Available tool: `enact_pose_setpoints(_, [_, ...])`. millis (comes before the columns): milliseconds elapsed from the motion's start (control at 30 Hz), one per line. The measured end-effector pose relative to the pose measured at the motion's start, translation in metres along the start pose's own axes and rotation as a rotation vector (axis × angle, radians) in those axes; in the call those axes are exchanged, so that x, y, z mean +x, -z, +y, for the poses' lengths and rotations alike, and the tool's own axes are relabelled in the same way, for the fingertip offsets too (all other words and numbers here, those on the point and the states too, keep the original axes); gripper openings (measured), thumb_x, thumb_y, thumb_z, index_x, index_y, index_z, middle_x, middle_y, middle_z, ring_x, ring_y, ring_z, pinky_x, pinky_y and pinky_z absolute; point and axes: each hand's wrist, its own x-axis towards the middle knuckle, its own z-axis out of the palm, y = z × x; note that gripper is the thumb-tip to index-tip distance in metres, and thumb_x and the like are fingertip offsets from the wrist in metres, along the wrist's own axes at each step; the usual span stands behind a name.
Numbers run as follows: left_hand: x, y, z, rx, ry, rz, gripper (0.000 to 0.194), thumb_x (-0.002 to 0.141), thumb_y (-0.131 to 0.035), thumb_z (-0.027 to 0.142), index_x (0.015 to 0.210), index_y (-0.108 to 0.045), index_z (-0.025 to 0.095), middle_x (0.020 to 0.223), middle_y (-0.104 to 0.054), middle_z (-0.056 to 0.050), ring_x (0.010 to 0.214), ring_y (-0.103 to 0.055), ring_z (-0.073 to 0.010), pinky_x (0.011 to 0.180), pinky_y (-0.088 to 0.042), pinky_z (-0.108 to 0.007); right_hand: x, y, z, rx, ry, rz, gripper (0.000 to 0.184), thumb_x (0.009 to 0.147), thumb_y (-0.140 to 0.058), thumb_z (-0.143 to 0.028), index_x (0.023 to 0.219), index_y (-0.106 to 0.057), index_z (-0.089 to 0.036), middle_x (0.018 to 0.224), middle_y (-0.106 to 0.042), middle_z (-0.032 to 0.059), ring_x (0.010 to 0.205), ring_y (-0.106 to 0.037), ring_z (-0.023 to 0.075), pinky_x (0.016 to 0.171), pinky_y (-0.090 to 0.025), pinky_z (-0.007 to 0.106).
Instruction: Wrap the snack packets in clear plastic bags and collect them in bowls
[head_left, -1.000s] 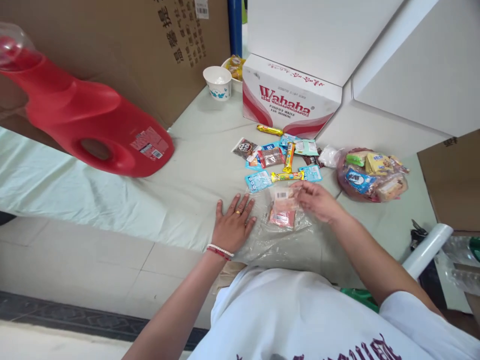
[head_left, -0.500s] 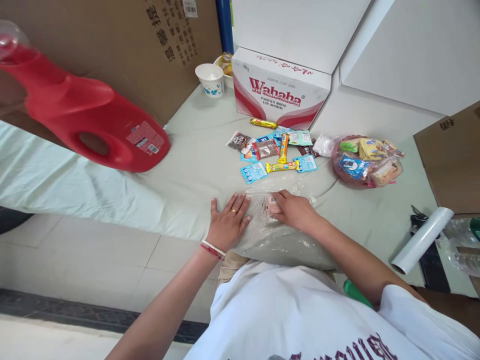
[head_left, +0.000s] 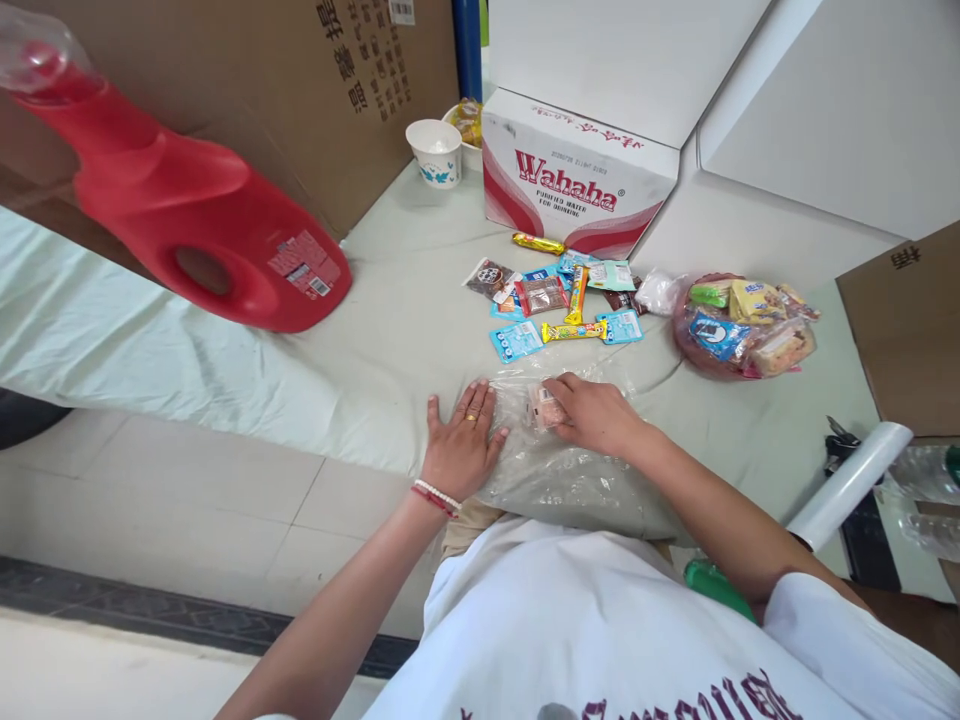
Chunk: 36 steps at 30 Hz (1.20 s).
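My left hand (head_left: 460, 445) lies flat with its fingers spread, at the left edge of a clear plastic sheet (head_left: 577, 482) on the cloth-covered table. On that sheet my right hand (head_left: 600, 415) has its fingers closed over a small pink snack packet (head_left: 541, 410) with a white label. The hand covers its right side, and whatever lies under it is hidden. Just beyond the sheet is a loose group of snacks, among them a yellow wrapped bar (head_left: 574, 331), a light-blue packet (head_left: 516, 341) and a red-edged brown packet (head_left: 541, 295).
A bowl (head_left: 686, 345) heaped with wrapped snacks stands right. Behind are a white-and-red Wahaba-style water carton (head_left: 577, 180) and a paper cup (head_left: 436, 155). A big red jug (head_left: 255, 215) lies left against a cardboard box (head_left: 247, 90). A white roll (head_left: 851, 485) rests at the right.
My right hand has brought the pink packet down and toward me onto the sheet, over a reddish packet that was visible there. The left hand stays flat; the view has shifted slightly.
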Motion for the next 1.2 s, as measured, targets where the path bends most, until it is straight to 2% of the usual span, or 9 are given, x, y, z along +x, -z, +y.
enact_pose_setpoints(100, [-0.007,0.0,-0.007,0.0,0.022,0.111,0.063,0.102,-0.044,0.04,0.161,-0.033,0.022,0.165,-0.034,-0.018,0.156,-0.028,-0.0364,0.124,-0.005,-0.069,-0.001,-0.008,0.003,0.079,0.011,-0.008,0.068,0.091,-0.065,-0.034,0.153,-0.039,-0.024,0.151,-0.047,0.0162,0.115,-0.066,0.03,0.087,-0.054,0.037])
enact_pose_setpoints(167, [-0.012,0.001,-0.014,-0.01,-0.121,0.119,0.056,0.102,-0.047,0.03,0.157,-0.041,0.035,0.159,-0.047,-0.01,0.155,-0.032,-0.0324,0.126,-0.001,-0.067,-0.014,-0.013,0.011,0.175,0.046,0.045,0.077,0.092,-0.066,-0.041,0.158,-0.03,-0.024,0.161,-0.035,0.0173,0.125,-0.061,0.0318,0.091,-0.055,0.042])
enact_pose_setpoints(233, [-0.013,0.004,-0.021,-0.055,-0.376,0.019,0.056,0.101,-0.046,0.018,0.152,-0.046,0.043,0.151,-0.058,-0.003,0.149,-0.042,-0.0237,0.129,-0.003,-0.058,-0.038,-0.021,0.02,0.262,0.132,0.125,0.08,0.094,-0.063,-0.048,0.161,-0.025,-0.024,0.164,-0.029,0.0181,0.137,-0.051,0.0332,0.1,-0.052,0.047])
enact_pose_setpoints(333, [-0.009,0.009,-0.031,-0.121,-0.56,-0.131,0.049,0.102,-0.045,0.021,0.15,-0.051,0.032,0.148,-0.061,-0.005,0.145,-0.048,-0.02,0.13,-0.015,-0.049,-0.082,-0.045,0.028,0.301,0.27,0.165,0.08,0.09,-0.068,-0.055,0.157,-0.036,-0.026,0.161,-0.036,0.0171,0.144,-0.04,0.0348,0.113,-0.043,0.055])
enact_pose_setpoints(500, [0.004,0.026,-0.053,-0.151,-0.483,-0.258,0.081,0.09,-0.061,0.06,0.156,-0.041,0.02,0.163,-0.039,-0.018,0.154,-0.033,-0.0328,0.128,-0.014,-0.057,-0.121,-0.086,0.037,0.418,0.215,0.243,0.029,0.099,-0.055,-0.029,0.125,-0.067,-0.027,0.145,-0.057,0.014,0.131,-0.053,0.0305,0.107,-0.048,0.056])
enact_pose_setpoints(700, [0.013,0.044,-0.06,-0.145,-0.512,-0.422,0.091,0.073,-0.078,0.057,0.152,-0.046,0.028,0.168,-0.031,-0.015,0.154,-0.031,-0.0341,0.127,-0.013,-0.056,-0.089,-0.043,0.057,0.796,0.062,0.334,0.025,0.1,-0.053,-0.041,0.106,-0.072,-0.027,0.117,-0.07,0.0097,0.107,-0.067,0.0229,0.091,-0.055,0.039])
enact_pose_setpoints(900, [0.028,0.027,-0.041,-0.213,-0.3,-0.202,0.03,0.095,-0.057,0.051,0.103,-0.074,0.027,0.129,-0.071,-0.009,0.121,-0.061,-0.027,0.105,-0.041,-0.047,-0.037,-0.006,0.08,1.066,-0.139,0.179,0.036,0.087,-0.064,-0.053,0.097,-0.071,-0.019,0.066,-0.061,-0.0017,0.056,-0.052,0.0122,0.052,-0.041,0.024])
enact_pose_setpoints(1067, [0.04,0.02,-0.032,-0.397,0.006,-0.05,0.043,0.103,-0.033,0.041,0.091,-0.069,0.021,0.089,-0.073,-0.008,0.085,-0.065,-0.0212,0.085,-0.049,-0.037,-0.01,-0.011,0.095,1.219,-0.294,0.013,0.03,0.075,-0.072,-0.046,0.081,-0.065,-0.018,0.06,-0.06,-0.0035,0.045,-0.045,0.0087,0.042,-0.035,0.021])
enact_pose_setpoints(1200, [0.031,0.023,-0.028,-0.447,-0.161,-0.05,0.055,0.093,-0.047,0.064,0.12,-0.065,0.02,0.122,-0.07,-0.014,0.116,-0.063,-0.0279,0.107,-0.043,-0.047,-0.004,-0.016,0.103,1.231,-0.334,-0.021,0.024,0.073,-0.072,-0.041,0.077,-0.062,-0.019,0.058,-0.06,-0.004,0.043,-0.043,0.0078,0.04,-0.035,0.021])
